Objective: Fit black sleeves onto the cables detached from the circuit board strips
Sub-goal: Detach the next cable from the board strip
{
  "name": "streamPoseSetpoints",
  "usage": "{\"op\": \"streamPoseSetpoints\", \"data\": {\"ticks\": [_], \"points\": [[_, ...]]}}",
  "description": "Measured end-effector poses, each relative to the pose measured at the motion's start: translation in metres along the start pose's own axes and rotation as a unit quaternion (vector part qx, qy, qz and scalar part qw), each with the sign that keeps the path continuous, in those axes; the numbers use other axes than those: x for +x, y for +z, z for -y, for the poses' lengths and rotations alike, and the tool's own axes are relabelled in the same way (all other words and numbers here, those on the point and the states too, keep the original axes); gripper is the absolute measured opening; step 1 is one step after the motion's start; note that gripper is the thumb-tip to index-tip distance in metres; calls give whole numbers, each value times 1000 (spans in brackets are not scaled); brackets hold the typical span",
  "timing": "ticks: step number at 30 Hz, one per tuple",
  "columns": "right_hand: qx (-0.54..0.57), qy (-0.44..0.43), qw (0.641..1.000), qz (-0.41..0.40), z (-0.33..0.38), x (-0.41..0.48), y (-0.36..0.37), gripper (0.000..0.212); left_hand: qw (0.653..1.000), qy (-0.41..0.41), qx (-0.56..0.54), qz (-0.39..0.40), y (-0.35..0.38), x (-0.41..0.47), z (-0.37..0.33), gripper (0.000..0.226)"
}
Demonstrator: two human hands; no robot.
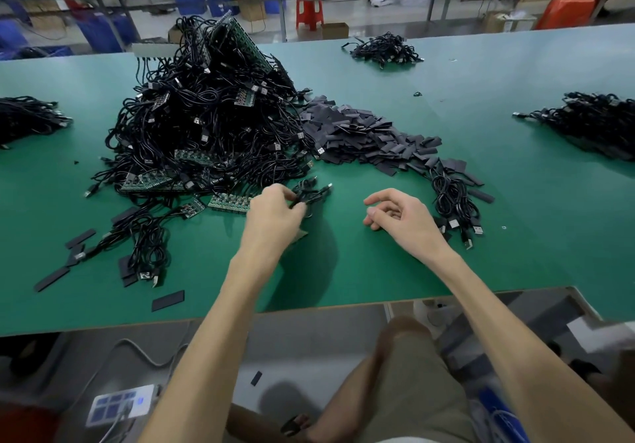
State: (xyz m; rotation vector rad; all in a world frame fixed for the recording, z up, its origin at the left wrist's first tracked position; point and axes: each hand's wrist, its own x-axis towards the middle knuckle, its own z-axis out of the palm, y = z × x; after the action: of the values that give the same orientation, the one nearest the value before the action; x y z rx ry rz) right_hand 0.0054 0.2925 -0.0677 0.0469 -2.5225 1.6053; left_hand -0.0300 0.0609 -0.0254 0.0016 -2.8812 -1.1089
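Coiled black cable (311,192) sits mid green table (378,270), just in front of the big tangled heap (206,116). Its near end is hidden behind my left hand (275,212), fingers curled, pinching it. Flat matte black sleeves (371,136) piled beyond. My right hand (398,219) is loosely curled and empty.

We see a table (378,270) topped with a smooth, matt green surface. The cables (206,126) wear black plastic jackets with a faint sheen, and their plugs (477,230) end in bright bare metal. The sleeves (364,136) look flat, dull black and matt, greyer than the cables. The circuit board strips (230,203) are green with a slight gloss. Behind, we note a shiny red plastic stool (309,9) and a plain brown cardboard box (252,4).
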Motion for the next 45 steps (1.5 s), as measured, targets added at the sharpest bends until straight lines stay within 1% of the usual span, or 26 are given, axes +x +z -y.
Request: {"op": "streamPoseSetpoints", "data": {"ticks": [1, 2, 4, 5, 8, 13, 14, 16, 20, 23, 26, 31, 36, 41, 45], "points": [[4, -1, 1000, -1, 0, 0, 0, 8, 997, 2, -70, 17, 8, 0, -5, 22], [8, -1, 1000, -1, 0, 0, 0, 7, 988, -3, -149, 43, 17, -1, -11, 25], [13, -4, 1000, -1, 0, 0, 0, 7, 954, -16, -281, 103, 33, -3, -15, 39], [12, -6, 1000, -2, 0, 0, -1, 8, 939, -13, -318, 128, 40, -5, -15, 45], [10, -13, 1000, -4, -1, 0, -1, 11, 919, 19, -356, 172, 51, -10, -9, 59], [30, -18, 999, 21, -1, 1, -1, 11, 882, 52, -436, 173, 57, -10, 5, 63], [29, -20, 999, 22, -2, 2, -1, 12, 881, 58, -438, 169, 57, -10, 5, 63], [14, -27, 999, 17, -2, 3, -1, 14, 893, 76, -418, 148, 57, -12, 2, 57], [-14, -29, 999, 15, -5, 2, 0, 9, 929, 142, -333, 78, 61, -13, 0, 22], [-1, -31, 999, 18, -4, 2, 0, 9, 950, 159, -267, 40, 64, -15, 0, 11], [25, -32, 999, 21, -3, 2, 0, 11, 958, 156, -237, 40, 66, -15, -1, 8], [11, -28, 999, 11, -4, 2, 0, 12, 959, 178, -213, 55, 65, -19, -3, 6], [-18, -29, 999, 19, -2, 0, 1, 16, 967, 185, -174, 32, 68, -23, -6, 10], [-75, -42, 996, -2, 0, -3, 0, 19, 970, 169, -174, 24, 69, -21, -5, 11], [-80, -49, 996, -2, 2, -4, 1, 17, 969, 159, -189, 27, 70, -20, -5, 10]]}}
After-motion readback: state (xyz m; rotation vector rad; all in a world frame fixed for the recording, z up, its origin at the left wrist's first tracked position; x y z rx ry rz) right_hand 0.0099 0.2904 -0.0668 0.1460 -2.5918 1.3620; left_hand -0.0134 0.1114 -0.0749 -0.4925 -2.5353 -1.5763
